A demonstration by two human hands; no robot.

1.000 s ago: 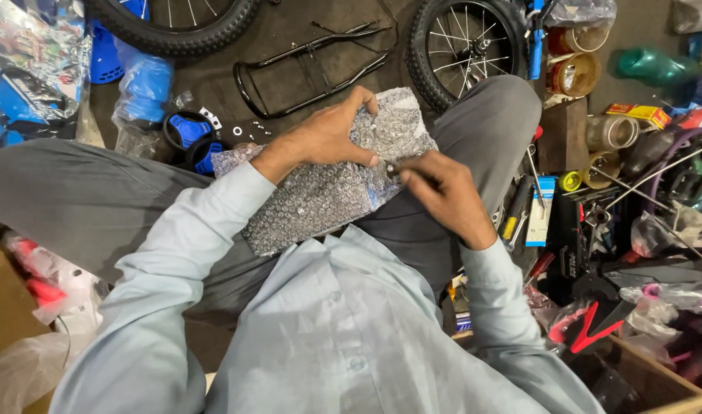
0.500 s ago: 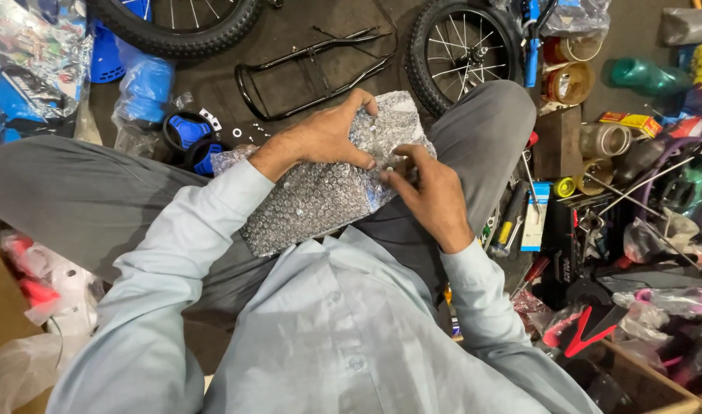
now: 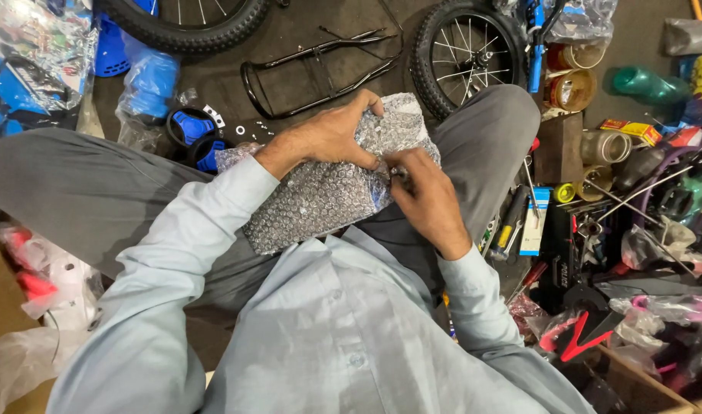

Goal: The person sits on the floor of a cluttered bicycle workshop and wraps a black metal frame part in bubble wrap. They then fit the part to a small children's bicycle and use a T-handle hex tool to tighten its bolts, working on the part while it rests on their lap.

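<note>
The person sits cross-legged on the floor (image 3: pixel 320 46), and the bubble-wrapped bundle (image 3: pixel 320 199) lies across the lap, between the knees. It looks like the unwrapping step: the left hand (image 3: pixel 332 138) presses down on the bundle's upper part, fingers curled over the wrap and gripping it, while the right hand (image 3: pixel 424 195) works at the near edge, its fingers pressed together in a pinch on a small dark bit at the seam; what that bit is I cannot tell. The next move seems to call for a firm hold with the left and a careful pull or cut along the seam.

Two spoked wheels (image 3: pixel 466 54) with black tyres lie on the floor ahead, a black wire rack (image 3: pixel 313 65) between them. At far left sits a large clear bag of blue parts (image 3: pixel 25 61), and beside it a smaller blue one (image 3: pixel 148 84). Right of the knee stand rolls of brown tape (image 3: pixel 569 88), a flat blue-and-white card pack (image 3: pixel 535 222), and a small red-and-yellow box (image 3: pixel 627 129). A little yellow roll (image 3: pixel 564 192) lies near the card pack.
</note>
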